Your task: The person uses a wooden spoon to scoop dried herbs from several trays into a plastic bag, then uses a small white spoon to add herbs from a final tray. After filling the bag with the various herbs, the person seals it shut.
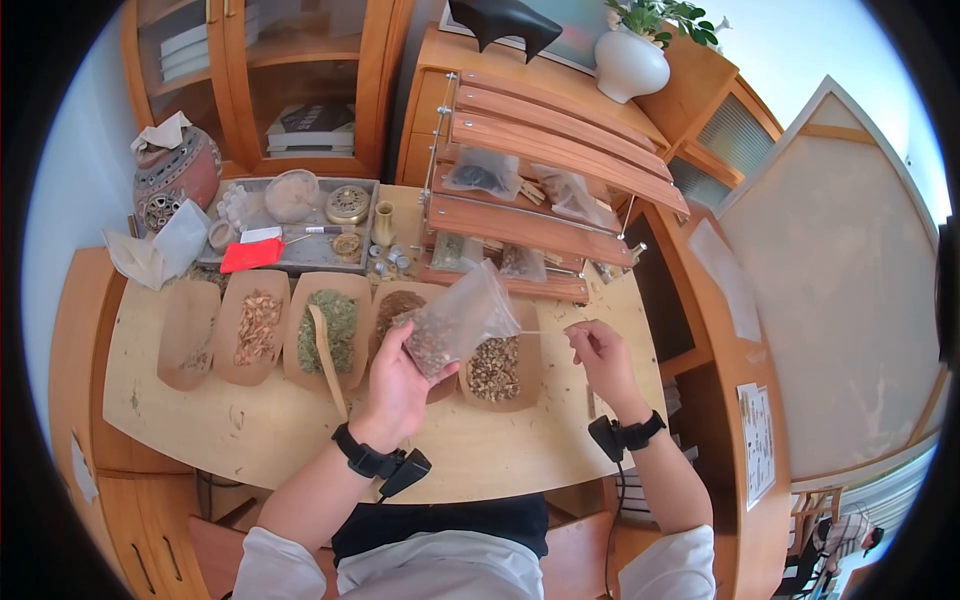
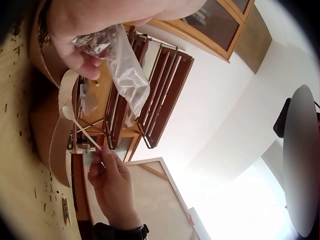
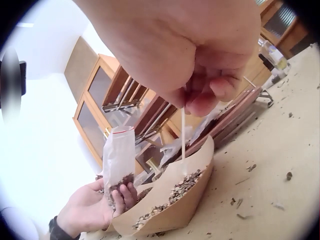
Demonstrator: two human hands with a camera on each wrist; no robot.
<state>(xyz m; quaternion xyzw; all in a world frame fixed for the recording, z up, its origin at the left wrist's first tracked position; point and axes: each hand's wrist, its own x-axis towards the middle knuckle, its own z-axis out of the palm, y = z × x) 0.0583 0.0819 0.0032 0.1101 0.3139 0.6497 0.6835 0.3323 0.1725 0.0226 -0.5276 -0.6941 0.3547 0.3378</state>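
Observation:
My left hand holds a clear zip bag of brown dried pieces, tilted with its mouth to the right, above the trays. My right hand pinches the end of a thin pale spoon, whose bowl points toward the bag side. In the right wrist view the spoon's stick hangs over a paper tray of chopped dried pieces. To the left stand trays with green leaves, a wooden scoop lying across them, and orange-brown chips.
A slatted wooden rack with filled bags stands behind the trays. A grey tray with small containers and a red packet is at the back left, near a brass vase. Crumbs dot the table.

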